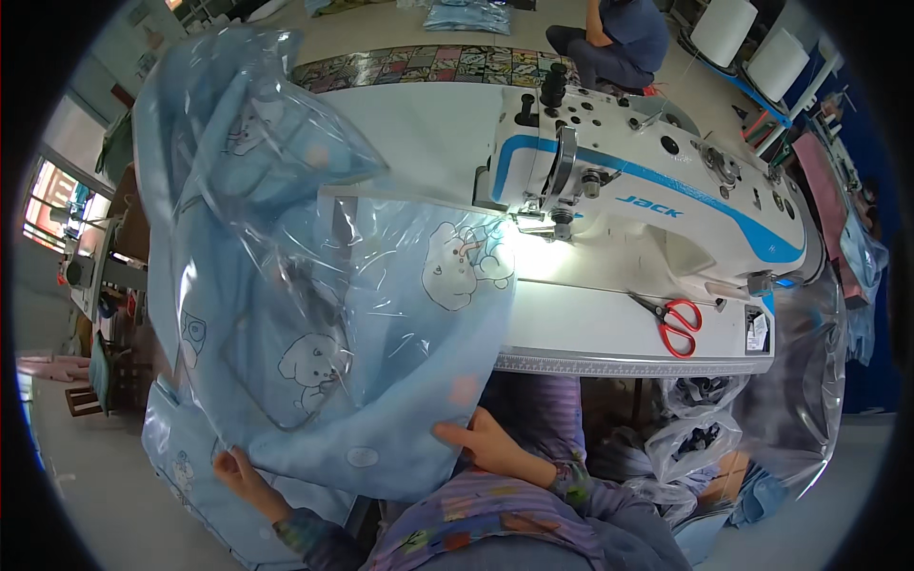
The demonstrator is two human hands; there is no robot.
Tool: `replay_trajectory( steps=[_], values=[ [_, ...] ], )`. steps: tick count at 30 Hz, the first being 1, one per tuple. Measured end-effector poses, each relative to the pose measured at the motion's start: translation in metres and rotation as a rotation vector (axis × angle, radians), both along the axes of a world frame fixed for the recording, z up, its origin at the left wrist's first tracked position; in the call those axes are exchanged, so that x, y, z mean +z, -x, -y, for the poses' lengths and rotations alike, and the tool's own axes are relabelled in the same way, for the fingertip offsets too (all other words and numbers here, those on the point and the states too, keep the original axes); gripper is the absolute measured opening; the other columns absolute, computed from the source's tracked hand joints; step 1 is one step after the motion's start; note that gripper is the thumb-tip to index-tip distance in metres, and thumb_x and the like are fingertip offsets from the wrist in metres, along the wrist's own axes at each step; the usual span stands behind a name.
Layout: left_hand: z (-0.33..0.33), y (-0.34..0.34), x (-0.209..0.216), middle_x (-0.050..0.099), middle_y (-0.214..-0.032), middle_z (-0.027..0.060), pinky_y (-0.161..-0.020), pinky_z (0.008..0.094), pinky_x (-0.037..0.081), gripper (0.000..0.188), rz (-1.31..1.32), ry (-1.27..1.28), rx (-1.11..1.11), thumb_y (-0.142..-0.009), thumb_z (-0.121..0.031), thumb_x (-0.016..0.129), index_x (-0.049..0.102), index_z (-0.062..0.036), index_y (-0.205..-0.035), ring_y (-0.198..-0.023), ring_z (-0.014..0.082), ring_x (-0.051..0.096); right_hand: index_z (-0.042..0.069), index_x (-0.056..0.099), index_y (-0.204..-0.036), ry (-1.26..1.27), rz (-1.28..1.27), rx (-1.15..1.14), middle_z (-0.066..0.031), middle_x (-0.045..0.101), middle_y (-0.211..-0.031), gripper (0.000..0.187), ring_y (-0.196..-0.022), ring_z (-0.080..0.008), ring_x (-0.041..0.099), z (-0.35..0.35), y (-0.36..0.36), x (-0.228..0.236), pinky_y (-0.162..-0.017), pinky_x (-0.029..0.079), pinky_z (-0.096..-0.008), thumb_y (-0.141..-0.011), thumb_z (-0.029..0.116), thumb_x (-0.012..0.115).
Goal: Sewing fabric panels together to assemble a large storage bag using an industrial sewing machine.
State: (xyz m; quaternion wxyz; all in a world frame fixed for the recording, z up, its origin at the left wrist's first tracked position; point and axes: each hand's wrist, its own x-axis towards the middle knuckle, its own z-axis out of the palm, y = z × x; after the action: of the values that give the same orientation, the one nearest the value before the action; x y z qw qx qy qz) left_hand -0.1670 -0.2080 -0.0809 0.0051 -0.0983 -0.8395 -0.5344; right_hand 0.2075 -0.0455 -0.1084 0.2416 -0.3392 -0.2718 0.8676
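A large light blue sheet (pixel 400 314) with a glossy, clear-plastic look and cartoon animal prints spreads over the left of the sewing table and hangs off its front edge. My left hand (pixel 246 481) pinches its lower left edge. Farther right, my right hand (pixel 490 447) grips the near right edge, thumb on top and the other fingers partly hidden. The sheet's far right corner reaches the lit needle area of a white and blue sewing machine (pixel 657 190). Folds of the sheet bunch up at the far left.
Red-handled scissors (pixel 678 328) lie on the sewing table (pixel 571 335), right of the sheet. A ruler strip (pixel 619 365) runs along the front edge. Clear plastic bags (pixel 700 443) hang below at right. White thread cones (pixel 724 30) stand at back right. Another person (pixel 619 43) sits beyond the table.
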Motion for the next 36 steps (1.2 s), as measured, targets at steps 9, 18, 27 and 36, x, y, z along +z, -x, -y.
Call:
replay_trajectory(
  steps=[9,18,27,36],
  values=[
    [-0.237,-0.234,0.083,0.061,-0.11,0.0157,-0.09,0.045,0.051,0.023,-0.192,0.002,-1.906,-0.096,-0.009,0.061,0.058,-0.0034,-0.119,-0.102,0.0375,0.062,-0.001,0.067,-0.12,-0.173,0.053,0.014,-0.0031,0.069,-0.109,0.029,-0.101,-0.0116,0.061,0.006,0.012,-0.015,-0.088,0.05,-0.03,-0.097,0.017,0.071],
    [-0.352,-0.226,-0.005,0.053,-0.131,0.0161,-0.11,0.0583,0.038,0.034,-0.766,0.091,-1.652,-0.096,-0.024,0.062,0.058,-0.0061,-0.125,-0.131,0.0361,0.049,-0.002,0.069,-0.114,-0.248,0.286,0.057,-0.0014,0.071,-0.097,0.024,-0.087,-0.0064,0.06,0.027,-0.047,0.027,-0.075,0.049,-0.0272,-0.097,0.016,0.071],
    [-0.344,-0.241,0.005,0.052,-0.131,0.0158,-0.11,0.0641,0.036,0.031,-0.861,0.17,-1.572,-0.094,-0.028,0.066,0.062,-0.0102,-0.119,-0.136,0.0393,0.045,-0.005,0.069,-0.11,-0.395,0.398,0.15,-0.0087,0.073,-0.083,0.029,-0.076,-0.0086,0.065,0.015,-0.065,0.041,-0.067,0.053,-0.0296,-0.095,0.019,0.071],
    [-0.357,-0.242,0.008,0.056,-0.123,0.0123,-0.108,0.0613,0.039,0.022,-0.963,0.118,-1.609,-0.095,-0.026,0.065,0.063,-0.0094,-0.108,-0.129,0.0341,0.051,-0.004,0.066,-0.12,-0.267,0.309,-0.036,-0.0048,0.072,-0.106,0.029,-0.094,-0.0098,0.063,-0.002,-0.055,0.031,-0.083,0.052,-0.0282,-0.096,0.012,0.069]
  ],
)
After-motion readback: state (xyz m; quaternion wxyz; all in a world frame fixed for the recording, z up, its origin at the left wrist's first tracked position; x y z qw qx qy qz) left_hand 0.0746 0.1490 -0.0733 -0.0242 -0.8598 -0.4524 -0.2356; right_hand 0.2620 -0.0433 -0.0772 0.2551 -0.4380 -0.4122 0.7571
